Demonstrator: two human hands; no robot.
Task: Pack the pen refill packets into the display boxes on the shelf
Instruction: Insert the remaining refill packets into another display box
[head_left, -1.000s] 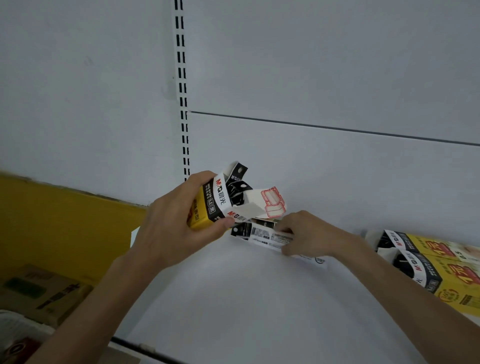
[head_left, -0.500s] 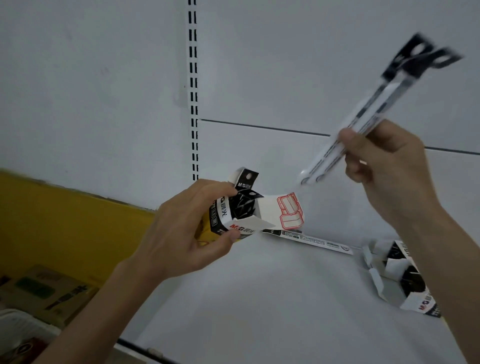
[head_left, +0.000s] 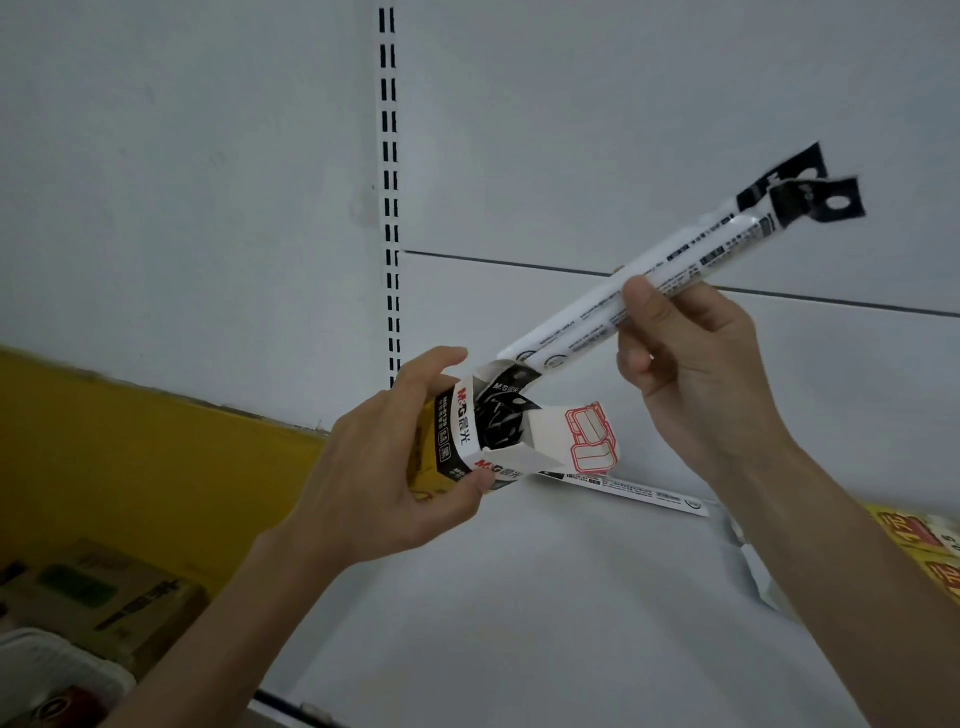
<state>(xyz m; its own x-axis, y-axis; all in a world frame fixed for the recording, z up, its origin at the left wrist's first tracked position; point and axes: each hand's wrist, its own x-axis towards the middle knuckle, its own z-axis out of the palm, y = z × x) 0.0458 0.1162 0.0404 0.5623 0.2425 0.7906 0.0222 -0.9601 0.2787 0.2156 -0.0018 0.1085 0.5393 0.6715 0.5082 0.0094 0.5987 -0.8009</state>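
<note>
My left hand (head_left: 384, 467) grips a small yellow, black and white display box (head_left: 467, 441) above the white shelf (head_left: 519, 597); its top flap is open and black packet tabs show inside. My right hand (head_left: 691, 374) pinches two long white pen refill packets (head_left: 670, 275) with black hang tabs, slanted down to the left. Their lower ends sit at the box's open mouth. One more refill packet (head_left: 644, 491) lies flat on the shelf behind the box.
More yellow display boxes (head_left: 914, 535) lie at the shelf's right edge, with a white box flap (head_left: 753, 571) beside my right forearm. A slotted upright (head_left: 389, 208) runs up the white back panel. Brown cartons (head_left: 104, 597) sit below left, by a yellow panel.
My right hand picked two packets off the shelf, lifted them high, then brought them down left to the box mouth. The box in my left hand stayed about in place.
</note>
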